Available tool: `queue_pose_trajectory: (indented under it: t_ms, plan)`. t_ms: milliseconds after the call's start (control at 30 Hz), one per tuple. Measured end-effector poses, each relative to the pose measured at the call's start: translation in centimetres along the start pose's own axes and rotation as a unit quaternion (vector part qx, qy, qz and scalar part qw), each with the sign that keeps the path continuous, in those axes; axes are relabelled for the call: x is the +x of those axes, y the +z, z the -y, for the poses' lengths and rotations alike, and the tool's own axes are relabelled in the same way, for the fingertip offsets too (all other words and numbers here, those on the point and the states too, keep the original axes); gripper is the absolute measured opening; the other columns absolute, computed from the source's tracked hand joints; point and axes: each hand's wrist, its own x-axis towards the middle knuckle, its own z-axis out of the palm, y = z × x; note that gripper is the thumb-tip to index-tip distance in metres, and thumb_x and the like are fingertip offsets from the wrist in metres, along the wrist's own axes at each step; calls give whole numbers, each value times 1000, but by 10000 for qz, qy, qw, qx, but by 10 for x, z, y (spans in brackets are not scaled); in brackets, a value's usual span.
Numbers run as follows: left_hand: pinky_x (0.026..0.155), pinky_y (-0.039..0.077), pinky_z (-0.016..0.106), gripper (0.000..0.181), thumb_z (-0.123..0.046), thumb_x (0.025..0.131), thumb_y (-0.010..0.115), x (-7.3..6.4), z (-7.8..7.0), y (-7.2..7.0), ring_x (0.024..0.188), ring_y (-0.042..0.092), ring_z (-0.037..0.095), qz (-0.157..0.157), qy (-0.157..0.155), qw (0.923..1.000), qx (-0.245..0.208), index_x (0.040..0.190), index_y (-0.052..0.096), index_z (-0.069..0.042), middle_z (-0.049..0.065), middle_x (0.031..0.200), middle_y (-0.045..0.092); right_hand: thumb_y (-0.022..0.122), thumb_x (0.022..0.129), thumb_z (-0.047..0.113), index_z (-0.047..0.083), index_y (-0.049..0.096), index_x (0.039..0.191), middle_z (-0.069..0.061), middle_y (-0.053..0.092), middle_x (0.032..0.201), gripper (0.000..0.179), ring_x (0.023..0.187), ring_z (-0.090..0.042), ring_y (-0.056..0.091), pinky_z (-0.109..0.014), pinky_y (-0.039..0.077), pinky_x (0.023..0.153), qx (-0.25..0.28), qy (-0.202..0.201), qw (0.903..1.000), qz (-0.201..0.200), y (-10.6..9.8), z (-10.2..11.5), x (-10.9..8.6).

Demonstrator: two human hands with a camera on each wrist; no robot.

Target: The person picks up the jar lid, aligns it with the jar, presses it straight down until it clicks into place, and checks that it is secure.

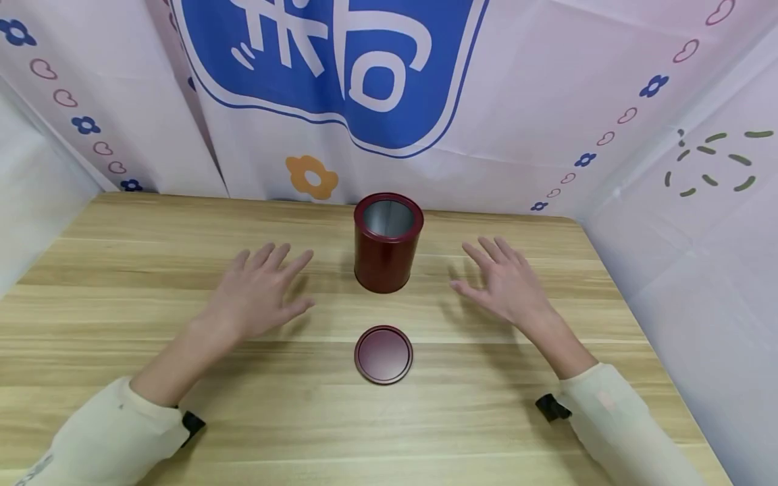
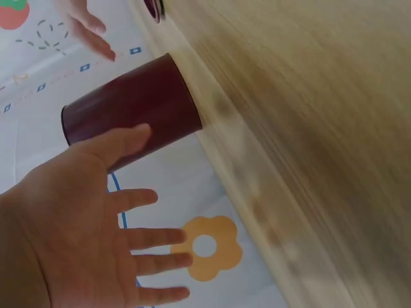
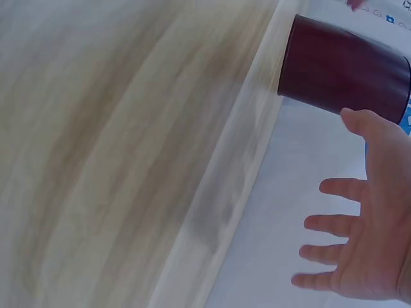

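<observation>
A dark red tin can (image 1: 384, 264) stands upright on the wooden table, its top uncovered and its silvery inside showing. In front of it a round dark red lid (image 1: 383, 355) lies flat. To the left of the can my left hand (image 1: 252, 293) hovers over the table, fingers spread and nothing in it. On the other side my right hand (image 1: 507, 283) is held likewise, fingers apart and touching nothing. Both wrist views show the can (image 2: 131, 106) beyond the thumb, with a gap in the head view between it and each hand.
The wooden table (image 1: 273, 418) reaches back to a white cloth (image 1: 516, 121) with a blue emblem and an orange flower (image 1: 312, 177). White cloth sides (image 1: 687, 290) border the table at right and left. The can stands near the back edge.
</observation>
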Motion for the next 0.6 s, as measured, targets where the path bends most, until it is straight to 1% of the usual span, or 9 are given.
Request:
queue_pose_trajectory:
  t_ms: [100, 200, 267, 367, 467, 533, 600]
  plan:
    - [105, 42, 69, 68, -43, 99, 68, 1, -2, 1, 133, 51, 50, -209, 131, 9997, -37, 153, 48, -7, 29, 143, 54, 66, 98, 50, 5, 50, 152, -27, 43, 156, 73, 146, -48, 37, -61, 31, 118, 222, -146, 9996, -117, 1, 2, 1]
    - [94, 52, 64, 64, -37, 97, 73, 2, -5, 0, 121, 60, 47, -413, 264, 9986, -198, 147, 54, -3, 27, 132, 61, 70, 97, 41, 3, 54, 148, -26, 52, 150, 65, 140, -46, 47, -60, 39, 113, 571, -111, 9982, -136, 1, 5, 0]
    - [86, 57, 60, 59, -33, 95, 75, 4, -8, 0, 109, 67, 43, -511, 364, 9973, -383, 142, 59, -1, 25, 124, 64, 71, 97, 36, 2, 58, 144, -24, 57, 145, 60, 134, -44, 53, -59, 44, 110, 828, -49, 9965, -75, 1, 8, 0]
    - [74, 60, 53, 51, -28, 94, 77, 6, -12, 0, 96, 71, 37, -568, 482, 9949, -682, 135, 65, 0, 21, 116, 68, 70, 99, 30, 0, 62, 138, -23, 65, 136, 50, 126, -42, 62, -57, 49, 104, 1133, 27, 9935, 101, 2, 12, 1]
    - [69, 61, 48, 43, -24, 94, 78, 8, -17, 0, 90, 73, 33, -487, 540, 9918, -1049, 129, 69, -1, 19, 113, 71, 71, 98, 25, -2, 66, 132, -21, 71, 123, 43, 113, -38, 69, -54, 55, 97, 1322, 62, 9909, 262, 4, 16, 1]
    - [66, 61, 44, 38, -21, 94, 78, 10, -20, 0, 89, 74, 31, -345, 567, 9888, -1339, 125, 71, 0, 17, 111, 73, 72, 97, 23, -3, 69, 127, -17, 75, 111, 39, 102, -32, 72, -49, 58, 90, 1394, 46, 9897, 328, 6, 17, 1]
    - [64, 60, 39, 34, -19, 93, 78, 12, -23, 1, 83, 73, 25, -149, 553, 9854, -1601, 121, 73, 0, 15, 105, 74, 73, 96, 20, -3, 71, 123, -11, 75, 99, 35, 91, -24, 72, -44, 59, 84, 1489, -10, 9881, 384, 8, 20, 0]
